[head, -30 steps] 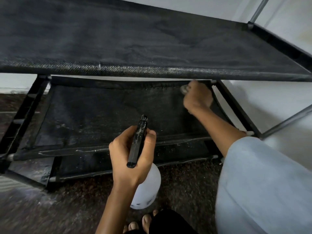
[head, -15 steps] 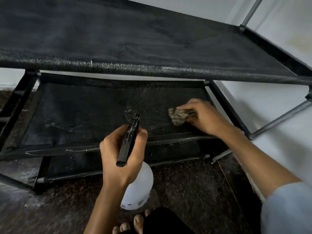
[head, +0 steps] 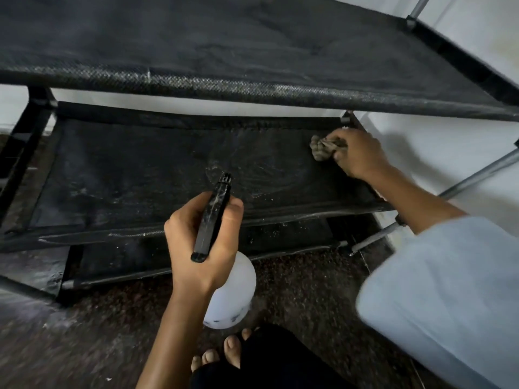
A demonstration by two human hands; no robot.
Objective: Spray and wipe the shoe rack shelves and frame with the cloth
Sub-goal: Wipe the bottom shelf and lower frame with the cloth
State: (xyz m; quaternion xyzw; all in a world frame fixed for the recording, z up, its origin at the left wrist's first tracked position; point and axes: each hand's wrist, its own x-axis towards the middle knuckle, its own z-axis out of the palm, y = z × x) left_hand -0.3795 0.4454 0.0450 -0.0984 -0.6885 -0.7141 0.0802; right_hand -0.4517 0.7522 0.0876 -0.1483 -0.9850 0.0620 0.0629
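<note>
Wiping the middle shelf (head: 140, 169)

Right hand (head: 358, 154) pinches the bunched cloth (head: 323, 148) under curled fingers at the shelf's far right corner; left hand (head: 202, 245) grips the spray bottle (head: 233, 293).

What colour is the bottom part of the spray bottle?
White, with a black sprayer on top; the spray bottle shows best in the head view.

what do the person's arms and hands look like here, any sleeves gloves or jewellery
Both hands are bare: no gloves, rings or watch show on the left hand or the right hand. The left forearm is uncovered as far as the frame shows. The right arm wears a loose pale blue-grey sleeve ending near the elbow, leaving the forearm bare.
</note>
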